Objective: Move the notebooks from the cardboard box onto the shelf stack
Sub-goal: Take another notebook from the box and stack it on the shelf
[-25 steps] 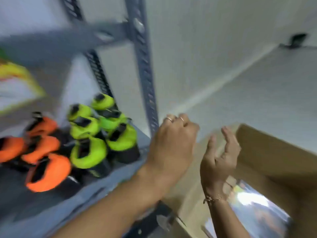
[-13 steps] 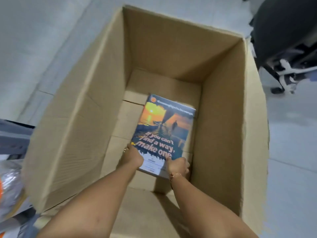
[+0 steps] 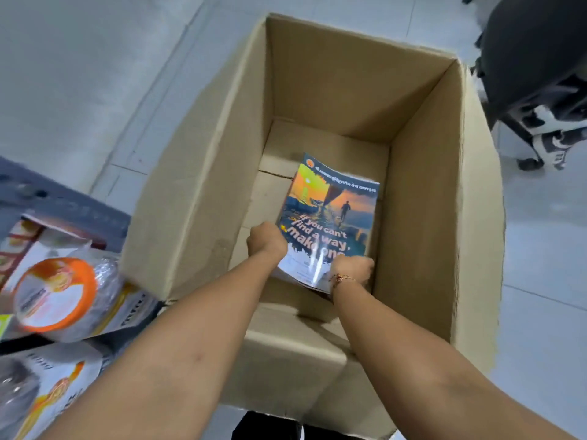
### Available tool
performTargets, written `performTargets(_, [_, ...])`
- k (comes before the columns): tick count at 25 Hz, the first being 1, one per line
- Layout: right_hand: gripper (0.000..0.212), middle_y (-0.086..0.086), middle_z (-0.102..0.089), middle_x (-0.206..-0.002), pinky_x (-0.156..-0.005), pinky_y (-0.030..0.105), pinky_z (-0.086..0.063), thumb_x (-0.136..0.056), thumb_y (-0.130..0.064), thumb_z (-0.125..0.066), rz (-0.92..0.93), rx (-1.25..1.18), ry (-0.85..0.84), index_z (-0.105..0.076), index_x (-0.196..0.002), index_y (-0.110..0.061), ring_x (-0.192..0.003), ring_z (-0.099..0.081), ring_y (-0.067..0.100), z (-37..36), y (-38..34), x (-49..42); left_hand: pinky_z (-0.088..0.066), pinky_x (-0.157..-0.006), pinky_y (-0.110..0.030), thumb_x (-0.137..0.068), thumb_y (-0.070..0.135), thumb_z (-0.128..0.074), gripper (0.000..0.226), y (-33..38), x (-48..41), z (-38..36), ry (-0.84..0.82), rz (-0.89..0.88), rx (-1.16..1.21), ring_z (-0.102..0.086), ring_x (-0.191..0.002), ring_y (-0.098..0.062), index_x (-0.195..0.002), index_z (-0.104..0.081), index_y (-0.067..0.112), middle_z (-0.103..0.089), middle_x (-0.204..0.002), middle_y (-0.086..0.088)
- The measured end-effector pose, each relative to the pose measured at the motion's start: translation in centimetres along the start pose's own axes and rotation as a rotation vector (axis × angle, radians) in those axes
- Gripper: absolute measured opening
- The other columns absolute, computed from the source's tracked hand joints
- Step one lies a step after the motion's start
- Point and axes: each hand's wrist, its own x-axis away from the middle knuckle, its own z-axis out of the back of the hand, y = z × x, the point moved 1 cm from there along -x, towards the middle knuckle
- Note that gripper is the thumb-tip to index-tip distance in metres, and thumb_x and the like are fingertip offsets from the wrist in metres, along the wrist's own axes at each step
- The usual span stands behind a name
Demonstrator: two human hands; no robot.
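Note:
A tall open cardboard box (image 3: 203,173) stands on the floor in front of me. Deep inside it is a glossy notebook (image 3: 333,211) with an orange sunset cover and the words "If you can't find a way, make one". My left hand (image 3: 266,241) grips its near left edge. My right hand (image 3: 352,270), with a bracelet at the wrist, grips its near right corner. The near end of the notebook is tilted up off the box bottom and the cover bends slightly. Whether more notebooks lie under it is hidden.
At the left, a grey metal shelf rail (image 3: 57,204) holds wrapped packs with an orange-rimmed round label (image 3: 54,295) and white boxes (image 3: 47,385). A dark office chair base (image 3: 540,90) stands at the upper right. Pale tiled floor surrounds the box.
A second ago both hands were empty up by the shelf. My view swung down to the box, both hands took hold of the notebook, and its near end has since lifted.

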Motion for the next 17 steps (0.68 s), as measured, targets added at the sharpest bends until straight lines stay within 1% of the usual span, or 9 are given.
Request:
performTargets(2, [0.045,0.026,-0.055,-0.129,-0.099,0.047,-0.045,-0.082,-0.007,-0.061,0.086,-0.119,-0.022,-0.043,-0.122,0.006,-0.119,-0.053,0.041,1.4,-1.2,1.6,-0.051,-0.09,-0.037,-0.089,0.005,-0.053,0.024,-0.1,2.4,3.3,0.028,-0.092,0.098,-0.06,-0.111,-0.036,-0.109,-0.066,0.001,-0.066,-0.117,-0.02])
performTargets(5, [0.041,0.026,-0.061,-0.119,-0.092,0.044,-0.048,-0.079,-0.005,-0.062,0.3,-0.423,-0.022,-0.05,-0.117,0.003,-0.11,-0.06,0.038,4.2,-4.0,6.0,-0.05,-0.084,-0.036,-0.087,0.009,-0.054,0.022,-0.5,7.9,10.0,0.18,-0.293,0.311,-0.063,-0.105,-0.034,-0.103,-0.069,0.009,-0.071,-0.107,-0.018])
performTargets(7, [0.041,0.021,-0.061,-0.111,-0.091,0.044,-0.049,-0.075,-0.022,-0.067,0.509,-0.662,-0.063,-0.053,-0.109,-0.005,-0.099,-0.061,0.031,6.3,-6.6,11.5,-0.05,-0.082,-0.032,-0.086,0.013,-0.057,0.024,-2.7,12.9,15.8,0.372,-0.448,0.469,-0.065,-0.106,-0.027,-0.107,-0.068,0.011,-0.073,-0.109,-0.014])
performTargets(9, [0.037,0.011,-0.055,-0.104,-0.085,0.034,-0.051,-0.066,-0.044,-0.064,0.722,-0.89,-0.179,-0.047,-0.094,-0.026,-0.087,-0.059,0.013,8.7,-9.5,17.3,-0.05,-0.086,-0.031,-0.086,0.018,-0.058,0.029,-5.0,18.7,20.7,0.504,-0.614,0.63,-0.067,-0.103,-0.014,-0.113,-0.067,0.018,-0.074,-0.11,-0.009])
performTargets(11, [0.036,-0.005,-0.054,-0.098,-0.078,0.015,-0.048,-0.067,-0.048,-0.061,0.91,-1.021,-0.418,-0.041,-0.093,-0.034,-0.08,-0.058,-0.007,11.1,-12.4,26.3,-0.052,-0.086,-0.035,-0.083,0.021,-0.055,0.03,-9.5,25.6,25.7,0.734,-0.739,0.787,-0.063,-0.087,-0.004,-0.109,-0.063,0.032,-0.075,-0.097,-0.002])
performTargets(12, [0.035,-0.013,-0.054,-0.096,-0.077,0.012,-0.048,-0.071,-0.045,-0.062,1.002,-1.071,-0.525,-0.043,-0.098,-0.034,-0.08,-0.058,-0.01,12.5,-13.2,29.9,-0.052,-0.087,-0.033,-0.082,0.021,-0.055,0.032,-11.1,28.3,27.5,0.853,-0.776,0.812,-0.061,-0.086,-0.002,-0.108,-0.061,0.038,-0.073,-0.096,0.005])
performTargets(14, [0.037,-0.016,-0.06,-0.1,-0.082,0.01,-0.05,-0.083,-0.031,-0.062,1.2,-1.137,-0.742,-0.049,-0.117,-0.022,-0.088,-0.061,-0.009,14.8,-14.6,38.1,-0.048,-0.092,-0.022,-0.081,0.021,-0.058,0.039,-14.8,33.7,31.4,1.227,-0.727,0.745,-0.061,-0.097,0.0,-0.118,-0.063,0.034,-0.067,-0.106,0.009])
performTargets(16, [0.045,-0.001,-0.066,-0.112,-0.091,0.019,-0.052,-0.087,-0.024,-0.062,1.401,-1.143,-0.907,-0.05,-0.128,-0.01,-0.102,-0.064,0.004,16.7,-15.2,45.9,-0.041,-0.091,-0.014,-0.081,0.021,-0.063,0.045,-18.6,39.0,34.7,1.614,-0.543,0.605,-0.058,-0.099,-0.005,-0.125,-0.061,0.017,-0.062,-0.106,0.005])
performTargets(17, [0.047,0.006,-0.066,-0.116,-0.093,0.026,-0.052,-0.086,-0.027,-0.063,1.49,-1.133,-0.964,-0.052,-0.128,-0.009,-0.105,-0.064,0.013,17.4,-15.3,49.3,-0.041,-0.089,-0.015,-0.081,0.021,-0.066,0.045,-20.2,41.0,36.1,1.717,-0.441,0.557,-0.059,-0.098,-0.008,-0.125,-0.061,0.013,-0.061,-0.105,0.002])
